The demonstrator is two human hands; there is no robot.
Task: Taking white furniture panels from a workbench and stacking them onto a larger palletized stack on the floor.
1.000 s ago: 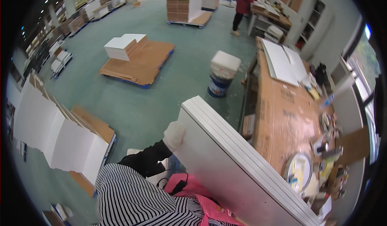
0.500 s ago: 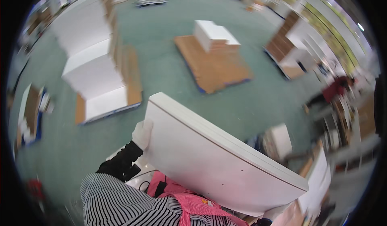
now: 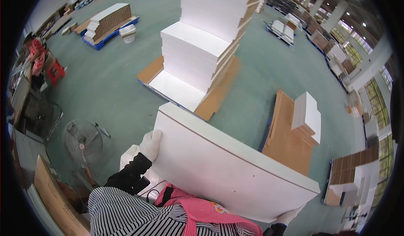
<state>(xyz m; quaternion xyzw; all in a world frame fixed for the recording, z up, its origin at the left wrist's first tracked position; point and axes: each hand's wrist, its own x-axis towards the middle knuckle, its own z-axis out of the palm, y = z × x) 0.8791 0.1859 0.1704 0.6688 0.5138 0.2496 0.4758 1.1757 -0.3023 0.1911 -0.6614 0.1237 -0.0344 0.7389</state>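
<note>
I carry a large white furniture panel (image 3: 219, 160) in front of my body, tilted, with a thick long upper edge. A dark line runs along that edge, and I cannot tell whether it is one board or several together. Two small dark holes show in its face. My left hand (image 3: 151, 145), in a white glove, is closed round the panel's left end. At the lower right corner my right hand (image 3: 290, 216), also gloved, holds the panel; its fingers are mostly hidden behind the board.
Ahead, a tall stepped stack of white panels (image 3: 195, 40) stands on a cardboard-covered pallet (image 3: 219, 95). To the right, another pallet (image 3: 286, 147) bears a small panel stack (image 3: 306, 114). A floor fan (image 3: 82, 145), a red stool (image 3: 55, 71) and a seated person (image 3: 37, 55) are left.
My view has swung left, so the tall stack and the pallets have shifted rightward in the picture. The fan and seated person have come into sight. Both hands keep hold of the panel.
</note>
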